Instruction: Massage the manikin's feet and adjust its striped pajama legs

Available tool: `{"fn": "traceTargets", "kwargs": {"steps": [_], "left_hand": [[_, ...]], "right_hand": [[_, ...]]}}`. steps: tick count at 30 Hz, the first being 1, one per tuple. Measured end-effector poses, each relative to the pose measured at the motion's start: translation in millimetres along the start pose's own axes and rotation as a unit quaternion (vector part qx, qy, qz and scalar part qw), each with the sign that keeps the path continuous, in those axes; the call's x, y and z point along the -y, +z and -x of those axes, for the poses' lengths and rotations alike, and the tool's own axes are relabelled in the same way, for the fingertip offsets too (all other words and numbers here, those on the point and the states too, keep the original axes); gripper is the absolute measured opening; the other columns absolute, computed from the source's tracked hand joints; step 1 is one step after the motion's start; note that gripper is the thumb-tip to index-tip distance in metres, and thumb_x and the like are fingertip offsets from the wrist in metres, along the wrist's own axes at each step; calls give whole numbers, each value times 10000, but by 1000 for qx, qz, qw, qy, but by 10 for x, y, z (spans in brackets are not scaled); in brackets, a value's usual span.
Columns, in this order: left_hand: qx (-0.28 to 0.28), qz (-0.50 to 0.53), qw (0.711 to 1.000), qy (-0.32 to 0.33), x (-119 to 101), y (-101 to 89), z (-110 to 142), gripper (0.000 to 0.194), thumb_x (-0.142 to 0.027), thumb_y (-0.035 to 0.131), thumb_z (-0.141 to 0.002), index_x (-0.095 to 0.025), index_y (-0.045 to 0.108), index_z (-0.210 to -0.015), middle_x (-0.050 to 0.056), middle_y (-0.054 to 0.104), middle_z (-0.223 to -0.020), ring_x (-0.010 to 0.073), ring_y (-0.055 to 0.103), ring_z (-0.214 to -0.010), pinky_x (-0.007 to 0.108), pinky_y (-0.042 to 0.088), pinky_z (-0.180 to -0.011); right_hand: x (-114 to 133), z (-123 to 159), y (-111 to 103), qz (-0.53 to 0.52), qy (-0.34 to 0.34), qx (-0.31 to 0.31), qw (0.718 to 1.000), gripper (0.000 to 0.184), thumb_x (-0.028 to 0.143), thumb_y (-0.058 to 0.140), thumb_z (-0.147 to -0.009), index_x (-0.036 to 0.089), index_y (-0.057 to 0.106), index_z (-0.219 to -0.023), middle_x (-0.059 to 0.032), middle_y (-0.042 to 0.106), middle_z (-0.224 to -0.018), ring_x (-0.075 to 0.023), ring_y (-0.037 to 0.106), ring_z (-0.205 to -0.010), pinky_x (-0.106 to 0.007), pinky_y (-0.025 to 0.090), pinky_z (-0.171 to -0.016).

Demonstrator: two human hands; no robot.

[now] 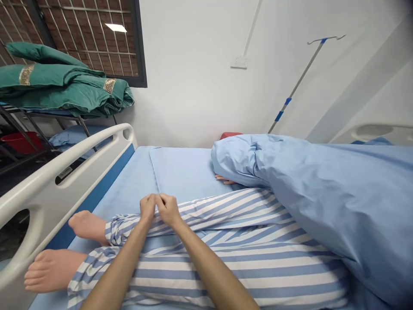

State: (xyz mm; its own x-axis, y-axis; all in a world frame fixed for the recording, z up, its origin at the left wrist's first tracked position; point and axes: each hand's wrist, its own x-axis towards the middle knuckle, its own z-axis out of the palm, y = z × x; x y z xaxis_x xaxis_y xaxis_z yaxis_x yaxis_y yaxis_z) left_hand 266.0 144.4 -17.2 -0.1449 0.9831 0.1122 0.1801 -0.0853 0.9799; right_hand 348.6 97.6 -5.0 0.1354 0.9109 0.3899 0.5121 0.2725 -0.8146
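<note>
A figure in blue-and-white striped trousers (pixel 232 262) lies on a bed, two bare feet (pixel 51 269) pointing left. My left hand (pixel 148 207) is closed at the far trouser leg, around the shin. Close beside it, almost touching, my right hand (pixel 168 209) is closed at the same leg. Both hands seem to pinch the striped cloth, though their fingertips are hidden. A light blue quilt (pixel 322 185) is folded back over the upper legs and body. From under its edge show the fingers of the figure's hand (pixel 224 179).
A white bed footboard (pixel 71 159) rises at the left. Behind it, green folded bedding (pixel 64 86) lies on a metal rack, with a red basin (pixel 22 142) lower down. The light blue bed sheet (pixel 183 168) reaches the wall. An IV pole (pixel 298 84) stands at the far side.
</note>
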Motion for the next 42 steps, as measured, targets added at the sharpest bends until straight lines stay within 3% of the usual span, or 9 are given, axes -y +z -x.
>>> {"fn": "traceTargets", "kwargs": {"steps": [5,13,20,24,27,31,36,39,42], "left_hand": [[64,-1,998,21,-141,651,147,302,-371,456,-716,-190,385,-486,-53,334,-462,93,331,-499,231,292,-503],[122,-7,991,46,-364,1402,566,340,-372,456,-745,-195,361,-471,-55,334,-458,96,329,-502,240,275,-523],[157,10,986,52,-547,2161,861,326,-379,397,-773,-203,351,-502,-51,341,-483,101,345,-513,235,290,-527],[186,-18,981,55,-625,2428,972,309,-339,456,-740,-197,378,-477,-50,347,-453,105,344,-508,239,261,-526],[223,-27,973,56,-665,2428,1053,312,-337,484,-731,-193,402,-467,-48,387,-445,105,376,-503,236,280,-537],[248,-20,966,67,-683,1935,1073,362,-389,466,-765,-191,418,-466,-38,434,-459,107,416,-508,234,329,-565],[166,-89,979,75,-487,445,903,429,-482,482,-780,-188,414,-475,-42,393,-471,108,384,-519,236,316,-565],[85,-148,984,55,-285,-517,835,448,-516,487,-765,-188,414,-469,-40,389,-461,114,382,-516,240,316,-564],[20,-178,983,30,-62,-1191,863,454,-543,478,-746,-190,423,-465,-34,400,-453,123,389,-506,243,325,-548]], "right_hand": [[-388,10,-574,-10,79,-60,995,430,424,350,-884,189,379,-525,45,369,-483,-95,346,-509,-233,253,-520],[-817,38,-1586,70,49,-102,991,429,421,366,-887,190,341,-527,58,320,-476,-88,315,-495,-242,228,-519],[-1083,104,-2178,87,56,-119,987,407,406,345,-895,194,375,-549,43,388,-493,-99,352,-504,-241,236,-521],[-1267,117,-2522,135,74,-202,967,416,433,327,-909,193,425,-584,29,437,-523,-109,376,-526,-244,245,-543],[-1395,114,-2702,174,128,-203,955,430,432,311,-915,190,495,-612,6,505,-550,-123,422,-552,-250,251,-556],[-1433,98,-2741,210,168,-166,949,405,395,306,-925,190,573,-700,-21,582,-630,-137,477,-609,-254,242,-565],[-1168,110,-2486,256,202,-126,937,340,321,357,-914,185,568,-684,-42,592,-642,-143,471,-606,-273,198,-560],[-789,200,-1978,207,156,-109,960,340,313,367,-916,184,549,-659,-21,565,-603,-130,457,-583,-266,204,-561],[-222,406,-1158,101,102,-67,987,378,327,365,-917,181,517,-602,8,520,-548,-109,438,-547,-246,222,-550]]}}
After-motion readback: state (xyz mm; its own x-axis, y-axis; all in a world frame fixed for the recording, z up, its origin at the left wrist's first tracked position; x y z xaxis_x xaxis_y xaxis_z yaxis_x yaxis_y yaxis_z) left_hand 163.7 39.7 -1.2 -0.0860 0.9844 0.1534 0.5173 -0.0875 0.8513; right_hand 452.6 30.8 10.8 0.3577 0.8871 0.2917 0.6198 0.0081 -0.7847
